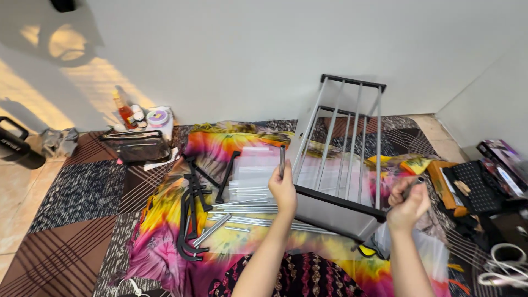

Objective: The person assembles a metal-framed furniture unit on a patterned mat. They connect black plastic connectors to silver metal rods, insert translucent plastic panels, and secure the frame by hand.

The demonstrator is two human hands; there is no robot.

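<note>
Head view. We see the left hand (pixel 283 190) closed around a short dark rod (pixel 282 159), held upright just beside the left edge of the rack frame (pixel 341 143). The right hand (pixel 408 206) is closed on a thin dark tool (pixel 413 187), its tip poking up out of the fist, near the frame's right lower corner.

The rack frame stands tilted, leaning away from us: black top bar, several grey metal rails running down to a black bottom bar, with a grey panel (pixel 335 215) below that. It rests on a bright pink, yellow and orange cloth (pixel 165 242) spread over a patchwork rug (pixel 71 209).

Left of the left hand, on the cloth: loose silver tubes (pixel 247 208) lying roughly side by side, black curved brackets (pixel 190 220) in a pile, clear plastic bags (pixel 256 165).

Further back left, by the white wall (pixel 247 49): a clear zip pouch (pixel 136 146), a few bottles and jars (pixel 137 113), a black jug (pixel 16 147) on the tile floor.

Right side: a black perforated tray (pixel 477 184), a white coiled cable (pixel 503 264). Our patterned dark garment (pixel 297 278) shows at the bottom edge.
</note>
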